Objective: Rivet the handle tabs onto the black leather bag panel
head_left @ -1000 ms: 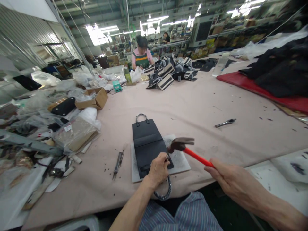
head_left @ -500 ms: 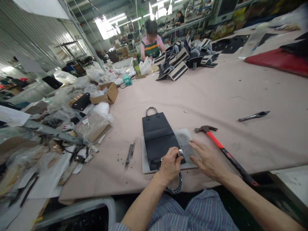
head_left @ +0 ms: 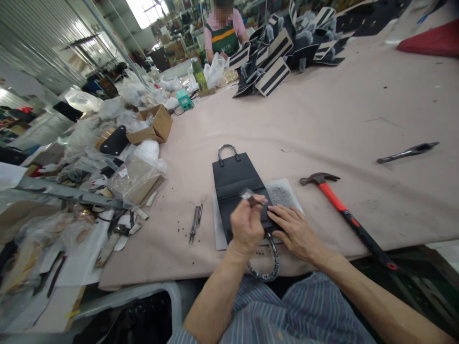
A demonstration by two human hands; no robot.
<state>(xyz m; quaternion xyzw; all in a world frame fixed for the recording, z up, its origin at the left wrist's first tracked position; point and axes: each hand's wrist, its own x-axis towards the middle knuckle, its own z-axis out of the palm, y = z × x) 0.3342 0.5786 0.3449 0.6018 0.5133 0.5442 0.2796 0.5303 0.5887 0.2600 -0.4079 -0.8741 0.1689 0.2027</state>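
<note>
A black bag panel point(head_left: 236, 174) lies creased across its middle on a pale slab point(head_left: 287, 193). A loop handle in speckled wrapping point(head_left: 228, 146) is fixed at its far end, and a second wrapped handle point(head_left: 275, 267) curves toward my lap. Raised over the near half of the panel, my left hand point(head_left: 247, 227) pinches a small dark piece with a shiny end point(head_left: 251, 197); motion blurs it, so its kind is unclear. My right hand point(head_left: 296, 234) rests with fingers stretched out on the panel's right edge, holding nothing.
A claw hammer point(head_left: 335, 203) lies to the right, with a dark metal tool point(head_left: 409, 152) beyond it. Slim metal tools point(head_left: 195, 223) lie left of the slab. A cardboard box point(head_left: 161, 124), plastic bags and striped panels point(head_left: 274, 76) sit farther off. A co-worker point(head_left: 224, 33) is across the table.
My left hand has lifted off the panel's near end with the small piece. My right hand has moved left onto the panel's edge. The view has tilted down.
</note>
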